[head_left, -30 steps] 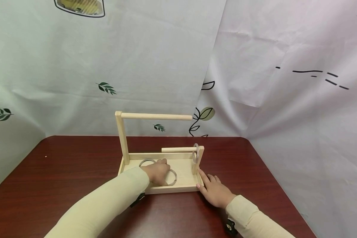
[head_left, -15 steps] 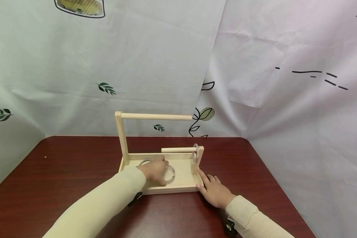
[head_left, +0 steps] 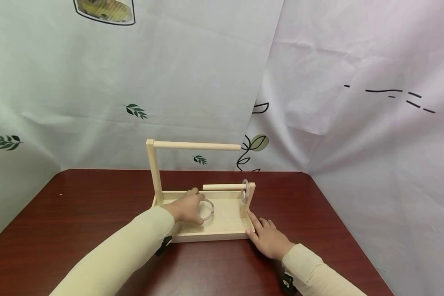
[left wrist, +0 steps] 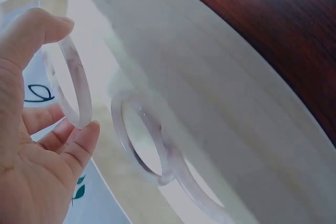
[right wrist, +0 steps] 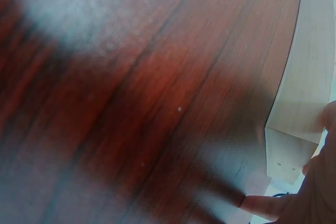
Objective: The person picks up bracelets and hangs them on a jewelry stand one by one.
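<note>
Left hand (head_left: 186, 207) lifts a translucent pale ring (left wrist: 68, 85) over the light wooden tray (head_left: 222, 235).
Its fingers (left wrist: 79, 145) pinch that ring; the right hand (head_left: 268, 238) lies flat on the dark red tabletop (head_left: 77, 213), touching the tray's corner.

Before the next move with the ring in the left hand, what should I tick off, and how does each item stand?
1. Left hand has a firm grip on the lifted ring, thumb and fingers: ok.
2. Lifted ring clear of the tray floor: cannot tell.
3. Right hand rests against the wooden tray corner: ok.
4. Short dowel free end unobstructed: ok.
5. One ring on dowel already hangs there: ok.
6. Spare ring lies flat in tray: ok.
</note>
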A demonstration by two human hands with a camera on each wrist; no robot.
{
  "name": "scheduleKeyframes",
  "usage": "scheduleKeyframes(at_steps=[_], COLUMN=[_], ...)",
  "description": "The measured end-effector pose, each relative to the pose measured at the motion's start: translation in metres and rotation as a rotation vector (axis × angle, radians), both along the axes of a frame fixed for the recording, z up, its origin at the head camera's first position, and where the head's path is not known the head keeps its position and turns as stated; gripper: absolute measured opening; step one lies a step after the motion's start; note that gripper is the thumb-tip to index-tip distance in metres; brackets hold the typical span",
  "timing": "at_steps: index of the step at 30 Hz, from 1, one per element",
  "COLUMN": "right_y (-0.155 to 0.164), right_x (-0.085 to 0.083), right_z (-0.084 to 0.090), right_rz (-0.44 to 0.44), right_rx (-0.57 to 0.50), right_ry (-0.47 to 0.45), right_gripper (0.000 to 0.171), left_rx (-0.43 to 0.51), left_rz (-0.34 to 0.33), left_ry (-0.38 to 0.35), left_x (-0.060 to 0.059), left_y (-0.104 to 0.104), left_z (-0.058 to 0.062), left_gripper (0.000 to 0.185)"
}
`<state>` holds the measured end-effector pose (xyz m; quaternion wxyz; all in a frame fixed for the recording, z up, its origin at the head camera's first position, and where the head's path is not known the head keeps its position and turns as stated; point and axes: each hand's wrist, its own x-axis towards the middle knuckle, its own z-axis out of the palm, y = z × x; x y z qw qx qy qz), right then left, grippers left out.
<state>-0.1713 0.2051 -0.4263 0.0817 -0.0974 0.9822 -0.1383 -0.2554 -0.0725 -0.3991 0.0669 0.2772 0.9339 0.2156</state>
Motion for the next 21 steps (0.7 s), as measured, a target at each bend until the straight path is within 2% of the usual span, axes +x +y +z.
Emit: scheduleKeyframes(at_steps=[5, 11, 21], right_y=[0.001, 0.000, 0.001], right_x=[0.000, 0.000, -0.001], right_z=[-0.001, -0.001, -0.001], right_rz=[-0.002, -0.001, 0.000], right_rx=[-0.001, 0.002, -0.001], right_ry=[0.001, 0.000, -0.009], right_gripper=[0.061, 0.061, 0.061], left_rx=[0.048, 0.077, 0.142], left_rz=[0.017, 0.061, 0.075], left_ry=[-0.007, -0.030, 0.008], left_x=[0.000, 0.000, 0.001], left_y=[-0.007, -0.014, -0.024], left_z=[0.004, 0.005, 0.006], left_gripper=[0.066, 0.075, 0.074])
